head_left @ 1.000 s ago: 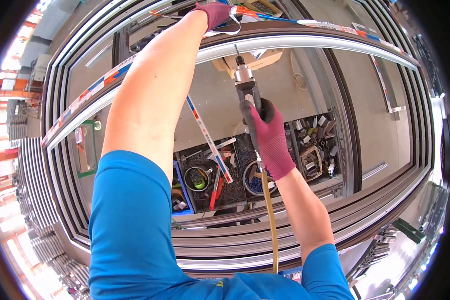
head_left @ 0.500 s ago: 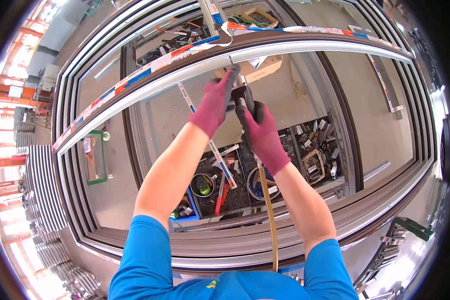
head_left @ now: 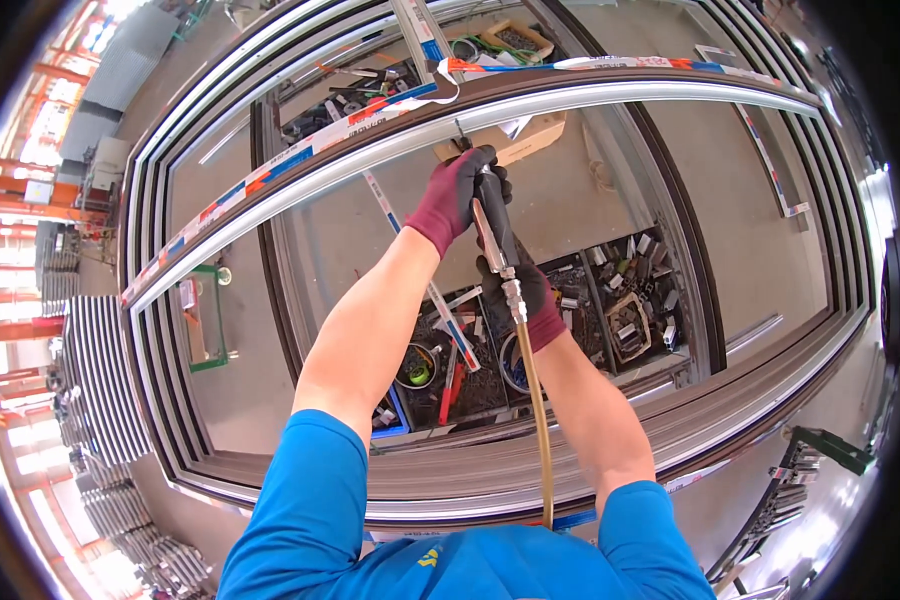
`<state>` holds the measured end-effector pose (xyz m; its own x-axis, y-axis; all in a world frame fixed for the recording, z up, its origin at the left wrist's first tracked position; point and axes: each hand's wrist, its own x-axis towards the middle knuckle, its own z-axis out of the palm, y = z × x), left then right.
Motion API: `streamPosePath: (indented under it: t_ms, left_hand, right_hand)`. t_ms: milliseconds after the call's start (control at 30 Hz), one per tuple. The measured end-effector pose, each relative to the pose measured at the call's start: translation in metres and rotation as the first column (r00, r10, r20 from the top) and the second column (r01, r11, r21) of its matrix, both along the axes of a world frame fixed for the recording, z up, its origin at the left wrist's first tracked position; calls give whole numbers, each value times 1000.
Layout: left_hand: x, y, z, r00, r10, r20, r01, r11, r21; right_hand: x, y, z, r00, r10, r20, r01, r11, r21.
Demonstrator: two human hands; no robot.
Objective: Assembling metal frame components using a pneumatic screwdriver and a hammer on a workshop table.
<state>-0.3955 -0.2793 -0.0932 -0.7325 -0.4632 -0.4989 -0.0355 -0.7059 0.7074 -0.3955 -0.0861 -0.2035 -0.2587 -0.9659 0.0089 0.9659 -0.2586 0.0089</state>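
Observation:
In a maroon and black glove, my left hand (head_left: 462,188) is closed round the front of a black air drill (head_left: 495,225) with a silver lever. Its thin bit points at the silver and brown window-frame bar (head_left: 580,93) ahead. A tan air hose (head_left: 537,420) runs from the drill's metal fitting back towards my body. My right hand (head_left: 535,300), gloved alike, is behind and beneath the drill's rear end. Most of its fingers are hidden there, so its grip cannot be made out. Printed protective tape (head_left: 300,152) runs along the frame bar, with a loose white strip at its middle.
Below the frame lie dark trays (head_left: 570,370) of small metal parts, red-handled pliers (head_left: 451,393), a round tub (head_left: 417,367) and a blue bin (head_left: 394,412). A cardboard box (head_left: 530,138) sits beyond my hands. Stacked profiles (head_left: 100,375) stand at left.
My left hand has shifted slightly right and closed over the drill's front. My right hand has dropped back and under the drill, whose body and lever now show. The view has shifted slightly.

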Motion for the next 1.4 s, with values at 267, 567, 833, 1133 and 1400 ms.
streamPosePath:
  t_ms: [267, 567, 833, 1133, 1400]
  left_hand:
    - [7, -2, -2, 999, 8, -50, -11, 997, -71]
    - [-7, -35, -13, 988, 136, -73, -138, 990, -18]
    - [-13, -27, -15, 974, 218, -66, -215, 975, 51]
    - [-17, -18, -14, 973, 181, -140, -196, 976, -100]
    - [-24, -24, -25, 978, 183, -102, -190, 980, -60]
  right_hand:
    - [-31, -15, 137, 728, 374, -574, 181, 703, 687]
    - [-20, -52, 138, 435, 564, -702, 463, 528, 711]
    - [-7, -24, 109, 498, 469, -729, 474, 557, 682]
    - [-20, -16, 110, 398, 370, -839, 555, 631, 542]
    - [-24, -9, 117, 490, 435, -756, 488, 582, 651]
